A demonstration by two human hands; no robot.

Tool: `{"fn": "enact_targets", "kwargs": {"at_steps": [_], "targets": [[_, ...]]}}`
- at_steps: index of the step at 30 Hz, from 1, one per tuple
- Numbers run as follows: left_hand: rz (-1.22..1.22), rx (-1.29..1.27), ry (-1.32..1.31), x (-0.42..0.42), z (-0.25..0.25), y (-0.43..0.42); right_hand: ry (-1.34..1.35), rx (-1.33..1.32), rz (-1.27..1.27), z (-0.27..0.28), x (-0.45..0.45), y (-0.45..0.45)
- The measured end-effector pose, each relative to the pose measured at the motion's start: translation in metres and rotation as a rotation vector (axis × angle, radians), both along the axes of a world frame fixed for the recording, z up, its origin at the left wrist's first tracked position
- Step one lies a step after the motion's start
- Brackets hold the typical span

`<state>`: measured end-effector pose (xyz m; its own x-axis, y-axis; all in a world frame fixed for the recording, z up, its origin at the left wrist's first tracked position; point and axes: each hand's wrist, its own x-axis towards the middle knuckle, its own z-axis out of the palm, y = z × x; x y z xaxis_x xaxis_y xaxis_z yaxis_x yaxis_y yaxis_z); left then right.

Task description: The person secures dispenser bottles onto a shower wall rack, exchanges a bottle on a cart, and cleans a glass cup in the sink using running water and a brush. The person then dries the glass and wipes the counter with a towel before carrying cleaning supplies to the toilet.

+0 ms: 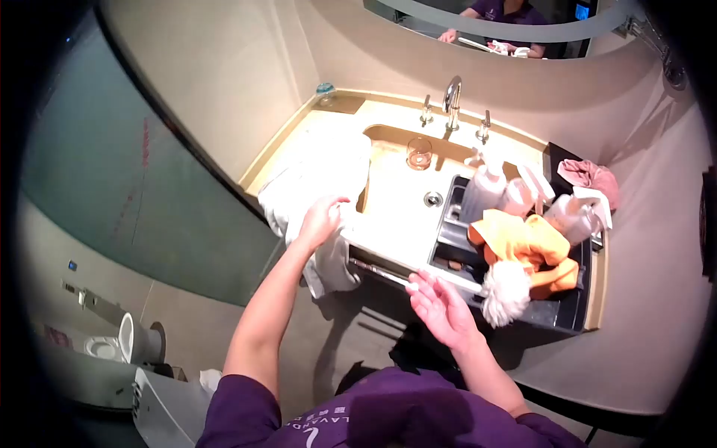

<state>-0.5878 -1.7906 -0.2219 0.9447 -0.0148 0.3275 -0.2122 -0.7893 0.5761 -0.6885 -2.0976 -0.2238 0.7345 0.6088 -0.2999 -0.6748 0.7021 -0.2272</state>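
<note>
Purple shirt [343, 414], bottom centre | left hand [323, 220] at white towel [336, 175], left of centre, over worktop [382, 112] edge; grip I cannot tell | right hand [444, 310], lower centre, loosely open, empty

The left arm [261, 328] stretches forward from a short purple sleeve [239, 407], the elbow only a little bent. The left hand [321, 222] is near the left end of the counter's front edge [399, 278]; whether its fingers grip is not clear. The right forearm [489, 377] slants inward. The right hand [446, 313] is beside this edge, palm upward, fingers loosely curved.
</note>
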Motion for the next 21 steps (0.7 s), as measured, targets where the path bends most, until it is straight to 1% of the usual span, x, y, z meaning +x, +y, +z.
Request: {"fn": "enact_targets", "kwargs": {"at_steps": [1,2,3,5,6,7,8,9,10,12,13,14,15,17,18,20,21], "targets": [[-0.084,0.105,0.044,0.02,-0.003,0.002,0.024,-0.043,0.022,-0.002,0.008,0.004],[-0.142,0.238,0.106,0.044,-0.017,0.005,0.057,-0.12,0.061,0.006,0.012,0.006],[-0.115,0.394,0.131,0.057,-0.033,0.01,0.049,-0.14,0.081,0.007,0.012,0.007],[-0.068,0.709,0.182,0.068,-0.049,0.009,0.115,-0.125,0.078,0.013,0.017,0.005],[-0.058,0.707,0.23,0.079,-0.061,0.026,0.124,-0.099,0.072,0.012,0.021,0.002],[-0.009,0.682,0.224,0.086,-0.055,0.04,0.191,-0.105,0.045,0.01,0.024,-0.002],[0.053,0.725,0.17,0.103,-0.071,0.074,0.167,-0.071,-0.016,0.008,0.025,-0.006],[0.136,0.66,0.1,0.108,-0.063,0.097,0.155,-0.034,-0.083,0.008,0.024,-0.006],[0.215,0.664,0.15,0.12,-0.058,0.121,0.232,-0.067,-0.167,0.014,0.023,-0.004],[0.318,0.729,0.052,0.142,-0.059,0.174,0.254,-0.158,-0.272,0.024,0.02,0.004],[0.373,0.742,0.117,0.152,-0.05,0.191,0.256,-0.187,-0.322,0.028,0.019,0.01],[0.414,0.737,0.145,0.166,-0.054,0.215,0.27,-0.233,-0.387,0.03,0.017,0.016],[0.462,0.72,0.272,0.182,-0.05,0.23,0.293,-0.265,-0.449,0.03,0.015,0.02],[0.488,0.726,0.241,0.212,-0.058,0.239,0.384,-0.354,-0.619,0.037,0.014,0.035],[0.543,0.692,0.176,0.231,-0.066,0.234,0.374,-0.416,-0.657,0.038,0.012,0.04],[0.477,0.486,-0.206,0.258,-0.04,0.171,0.36,-0.534,-0.716,0.036,0.009,0.046],[0.32,0.248,-0.348,0.281,-0.041,0.147,0.37,-0.69,-0.737,0.036,0.009,0.049]]}}
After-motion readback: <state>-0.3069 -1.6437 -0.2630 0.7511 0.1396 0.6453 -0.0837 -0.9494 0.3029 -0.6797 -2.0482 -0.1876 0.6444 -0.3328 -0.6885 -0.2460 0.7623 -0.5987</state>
